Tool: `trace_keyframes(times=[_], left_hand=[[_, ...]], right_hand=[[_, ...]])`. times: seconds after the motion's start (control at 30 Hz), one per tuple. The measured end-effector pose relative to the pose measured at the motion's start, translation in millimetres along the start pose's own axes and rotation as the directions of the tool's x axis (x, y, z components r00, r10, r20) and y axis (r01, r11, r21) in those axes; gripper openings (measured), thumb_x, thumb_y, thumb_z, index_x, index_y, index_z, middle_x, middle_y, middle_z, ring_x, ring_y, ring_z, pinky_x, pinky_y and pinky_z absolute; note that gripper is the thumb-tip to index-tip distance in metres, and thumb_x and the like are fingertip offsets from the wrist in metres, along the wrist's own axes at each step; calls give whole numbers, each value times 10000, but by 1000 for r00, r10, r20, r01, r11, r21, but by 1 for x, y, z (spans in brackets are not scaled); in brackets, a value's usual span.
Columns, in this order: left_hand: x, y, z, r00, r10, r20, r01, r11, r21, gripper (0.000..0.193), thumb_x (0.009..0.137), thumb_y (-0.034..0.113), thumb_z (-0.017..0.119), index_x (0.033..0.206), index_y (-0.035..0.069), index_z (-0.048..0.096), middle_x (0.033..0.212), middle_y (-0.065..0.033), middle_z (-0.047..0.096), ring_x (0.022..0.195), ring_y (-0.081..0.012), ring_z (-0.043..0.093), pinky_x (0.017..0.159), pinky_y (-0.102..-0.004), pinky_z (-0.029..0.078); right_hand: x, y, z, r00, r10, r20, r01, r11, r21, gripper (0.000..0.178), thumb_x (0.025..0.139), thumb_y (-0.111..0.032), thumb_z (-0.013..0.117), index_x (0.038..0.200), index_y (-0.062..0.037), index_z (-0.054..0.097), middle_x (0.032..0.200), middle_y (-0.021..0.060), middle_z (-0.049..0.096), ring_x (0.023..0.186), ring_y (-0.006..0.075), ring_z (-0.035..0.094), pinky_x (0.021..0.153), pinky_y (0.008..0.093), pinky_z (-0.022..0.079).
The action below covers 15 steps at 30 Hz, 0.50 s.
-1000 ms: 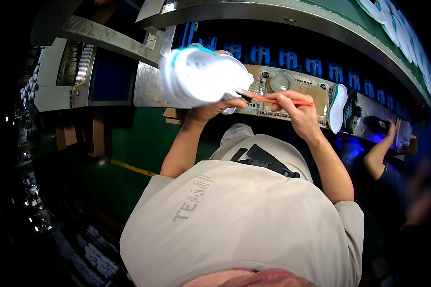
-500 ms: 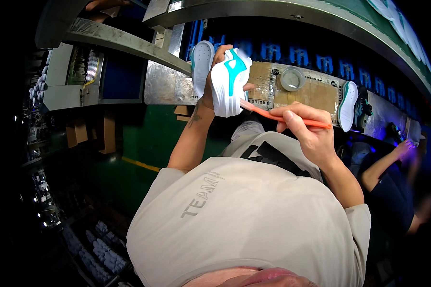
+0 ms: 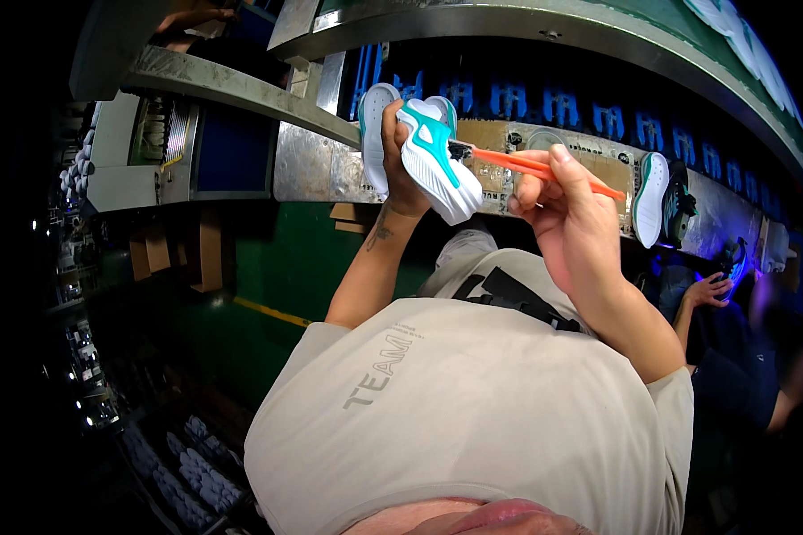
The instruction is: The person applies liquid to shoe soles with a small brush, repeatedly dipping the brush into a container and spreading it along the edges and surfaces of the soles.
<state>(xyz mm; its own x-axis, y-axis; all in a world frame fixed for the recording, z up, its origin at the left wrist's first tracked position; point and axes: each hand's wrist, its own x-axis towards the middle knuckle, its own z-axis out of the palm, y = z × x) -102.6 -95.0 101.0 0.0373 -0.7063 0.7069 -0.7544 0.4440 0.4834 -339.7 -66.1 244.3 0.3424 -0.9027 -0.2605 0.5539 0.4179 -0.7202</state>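
Note:
My left hand is closed around a white shoe sole with teal panels, its ribbed side wall facing up. In my right hand is a brush with an orange handle, pinched between thumb and fingers. The dark brush head meets the sole's right edge; whether the bristles press on it or sit just inside the rim I cannot tell. Just left of my left hand, another white sole stands at the bench. Beyond my right fingers, a translucent bowl is partly covered by the hand and brush.
The bench carries brown cardboard pieces. At right lie a white sole with a teal edge and a dark shoe. Blue holders line the far side under a metal rail. A co-worker's hand is further right.
The sole has tilted in my left hand, its lower end swinging right. My right hand has turned palm upward, and the brush has moved from the sole's lower end up to its right edge.

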Motion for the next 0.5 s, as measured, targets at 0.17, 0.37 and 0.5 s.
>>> trace_keyframes(times=[0.17, 0.37, 0.5], left_hand=[[-4, 23, -9, 957, -192, 217, 218, 971, -103, 883, 708, 151, 947, 1394, 4, 411, 1298, -152, 542, 1157, -289, 590, 979, -388, 510], [-3, 51, -18, 920, -317, 232, 391, 791, -471, 790, 702, 135, 955, 1357, -25, 544, 1283, -146, 647, 1160, -259, 639, 991, -379, 510], [-5, 52, -11, 852, -417, 316, 518, 752, -408, 577, 786, 201, 906, 1236, -27, 626, 1140, -122, 702, 1039, -244, 678, 961, -377, 513]], right_hand=[[37, 41, -53, 997, -75, 3, 71, 923, -377, 328, 1063, -259, 600, 1186, 24, 713, 913, 49, 712, 843, 126, 630, 805, 276, 518], [57, 70, -109, 980, -200, 14, 166, 775, -610, 273, 1059, -190, 595, 1175, 13, 735, 941, 54, 739, 880, 105, 646, 832, 261, 513], [48, 75, -121, 925, -375, 54, 304, 650, -696, 251, 1057, -163, 596, 1163, 24, 727, 932, 60, 735, 887, 107, 656, 827, 262, 506]])
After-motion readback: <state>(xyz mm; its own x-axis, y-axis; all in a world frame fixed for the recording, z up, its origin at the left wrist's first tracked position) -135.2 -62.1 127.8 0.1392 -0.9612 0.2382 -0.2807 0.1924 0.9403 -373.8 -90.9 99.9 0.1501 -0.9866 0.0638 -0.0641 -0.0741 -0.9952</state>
